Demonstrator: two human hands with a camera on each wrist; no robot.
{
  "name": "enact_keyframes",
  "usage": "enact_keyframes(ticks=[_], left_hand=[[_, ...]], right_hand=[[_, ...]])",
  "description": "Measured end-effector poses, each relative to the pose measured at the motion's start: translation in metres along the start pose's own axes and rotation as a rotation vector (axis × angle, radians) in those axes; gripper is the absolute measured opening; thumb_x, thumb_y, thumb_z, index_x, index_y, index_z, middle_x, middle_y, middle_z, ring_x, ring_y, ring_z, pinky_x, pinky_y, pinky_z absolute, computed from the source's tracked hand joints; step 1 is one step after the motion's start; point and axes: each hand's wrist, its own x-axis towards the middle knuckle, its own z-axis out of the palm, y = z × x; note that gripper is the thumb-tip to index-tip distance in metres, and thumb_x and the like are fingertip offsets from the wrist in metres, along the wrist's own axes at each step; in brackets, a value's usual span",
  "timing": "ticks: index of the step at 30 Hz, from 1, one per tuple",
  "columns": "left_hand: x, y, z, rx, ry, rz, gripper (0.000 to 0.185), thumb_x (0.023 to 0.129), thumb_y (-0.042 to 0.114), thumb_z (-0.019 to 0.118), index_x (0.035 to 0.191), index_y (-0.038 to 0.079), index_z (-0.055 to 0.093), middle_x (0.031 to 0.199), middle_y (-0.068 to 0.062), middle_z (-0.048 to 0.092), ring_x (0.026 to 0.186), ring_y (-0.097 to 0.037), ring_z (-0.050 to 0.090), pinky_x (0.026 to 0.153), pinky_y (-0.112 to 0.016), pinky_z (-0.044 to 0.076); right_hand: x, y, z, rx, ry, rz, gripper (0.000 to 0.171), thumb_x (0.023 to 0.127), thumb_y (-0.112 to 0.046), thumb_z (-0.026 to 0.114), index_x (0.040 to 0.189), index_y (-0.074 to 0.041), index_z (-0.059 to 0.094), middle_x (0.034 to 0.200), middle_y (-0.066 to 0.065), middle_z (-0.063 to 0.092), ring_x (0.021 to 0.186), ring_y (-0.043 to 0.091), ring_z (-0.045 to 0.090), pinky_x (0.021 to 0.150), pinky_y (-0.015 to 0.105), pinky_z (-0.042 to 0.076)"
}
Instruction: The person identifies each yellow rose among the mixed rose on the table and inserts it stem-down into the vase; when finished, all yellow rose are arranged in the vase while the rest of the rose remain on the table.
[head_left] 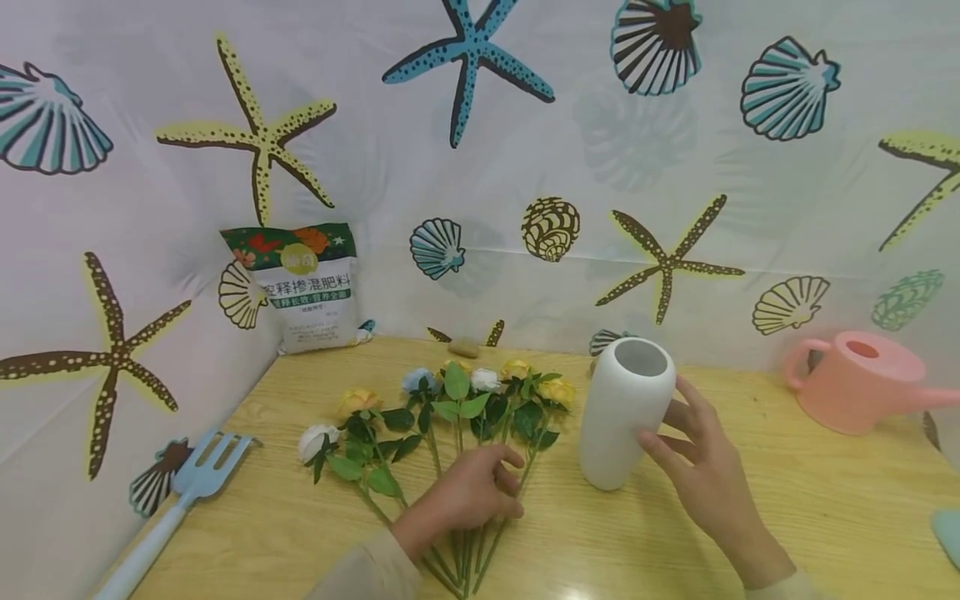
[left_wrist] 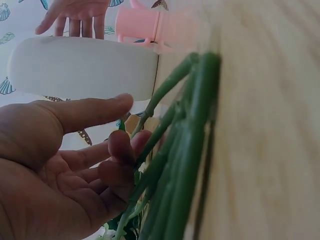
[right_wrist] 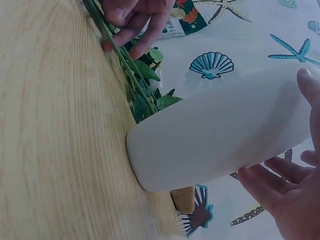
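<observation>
Ceramic-looking vase (head_left: 626, 412) seems smooth, breakable; your right hand (head_left: 701, 467) cups its side, fingers straight. Left hand (head_left: 468, 496) curls onto thin, bendy stems (head_left: 480, 550).

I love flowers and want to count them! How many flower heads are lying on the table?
7: white far left, orange, blue, yellow behind a leaf, white, yellow, yellow nearest the vase. Leaves may hide more.
</observation>
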Motion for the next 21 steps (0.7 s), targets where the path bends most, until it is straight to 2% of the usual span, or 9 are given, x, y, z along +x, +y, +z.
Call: enact_keyframes(ticks=[6,12,16,21], left_hand=[[0.000,-0.002,0.006,0.040,-0.021,0.018,0.051,0.074,0.000,0.083,0.122,0.000,0.064,0.078,-0.001,0.070,0.067,-0.014,0.062,0.066,-0.032,0.053],[0.000,0.001,0.012,0.072,-0.023,-0.008,0.048,0.075,0.004,0.083,0.119,0.000,0.066,0.071,0.001,0.070,0.059,-0.013,0.061,0.058,-0.029,0.050],[-0.001,0.003,0.011,0.031,-0.004,-0.033,0.046,0.077,0.002,0.081,0.120,-0.001,0.065,0.072,-0.002,0.070,0.058,-0.014,0.061,0.054,-0.029,0.048],[-0.002,0.004,0.008,-0.094,0.007,-0.077,0.045,0.083,-0.002,0.076,0.125,-0.002,0.061,0.072,-0.006,0.069,0.052,-0.015,0.059,0.051,-0.030,0.048]], right_hand=[[-0.002,0.002,0.001,-0.022,0.006,0.013,0.077,0.094,-0.008,0.071,0.158,-0.020,0.030,0.133,0.022,0.063,0.110,-0.018,0.051,0.086,0.007,0.049],[-0.002,0.002,0.003,-0.041,0.027,0.012,0.077,0.093,-0.008,0.073,0.157,-0.016,0.032,0.130,0.023,0.064,0.108,-0.020,0.051,0.085,0.007,0.049],[-0.002,0.003,0.003,-0.059,0.030,0.012,0.076,0.092,-0.009,0.073,0.157,-0.016,0.033,0.130,0.022,0.065,0.108,-0.021,0.050,0.085,0.008,0.050],[-0.001,0.003,0.004,-0.063,0.032,0.009,0.076,0.092,-0.009,0.073,0.157,-0.018,0.033,0.129,0.021,0.065,0.108,-0.021,0.050,0.084,0.007,0.049]])
